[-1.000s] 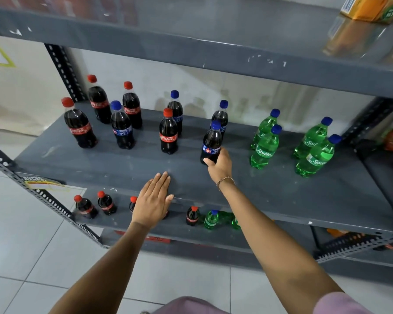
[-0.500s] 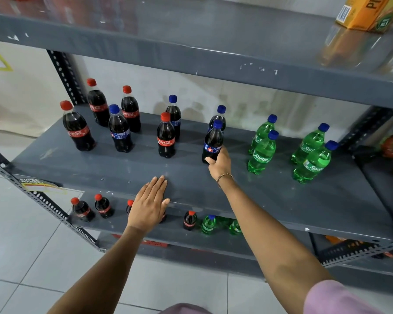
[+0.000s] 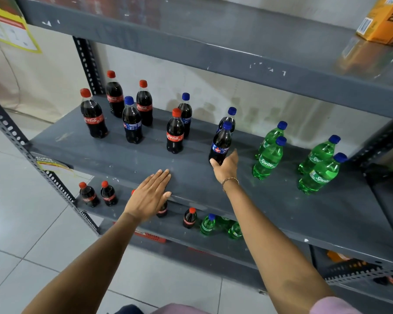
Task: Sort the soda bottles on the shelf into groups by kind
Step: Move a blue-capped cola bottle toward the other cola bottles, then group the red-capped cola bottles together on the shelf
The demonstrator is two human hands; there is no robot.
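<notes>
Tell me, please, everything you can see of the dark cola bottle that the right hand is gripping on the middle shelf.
The dark cola bottle is clear plastic, filled nearly to the neck with near-black soda, with a blue screw cap and a blue label marked in red and white. It leans slightly, its cap tipped to the right. The right hand wraps its base, thumb in front, so whether the base meets the grey middle shelf is hidden. Another blue-capped bottle stands right behind it; contact between them is unclear.

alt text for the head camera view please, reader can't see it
A person's right hand grips a blue-capped cola bottle on a grey metal shelf; the left hand rests flat at its edge. Coca-Cola bottles stand left, green Sprite bottles right.
</notes>
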